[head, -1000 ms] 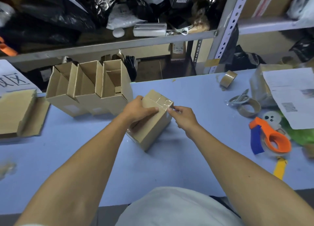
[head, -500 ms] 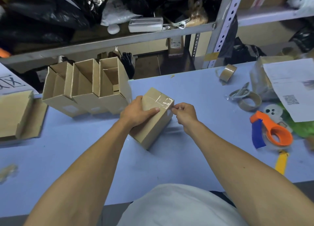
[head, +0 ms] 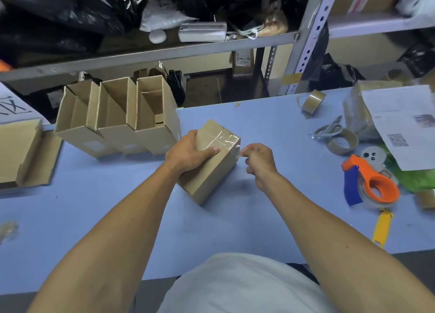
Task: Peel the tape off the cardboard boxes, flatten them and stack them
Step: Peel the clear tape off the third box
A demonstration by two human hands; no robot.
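A sealed cardboard box (head: 213,164) lies tilted on the blue bench (head: 235,218), near three open boxes (head: 117,117) standing in a row. The left hand (head: 188,153) grips the box from above, thumb laid across the top. The right hand (head: 257,162) sits just beside the box's taped end, its fingers (head: 244,151) curled and pinching the loose edge of the clear tape (head: 223,140) — most of the strip looks still stuck down. The likely trouble: thin clear tape can tear or split lengthwise if pulled sharply or sideways, leaving a strip with no edge to catch. The box could also twist free if the left hand's hold slackens — or paper may rip away with the tape.
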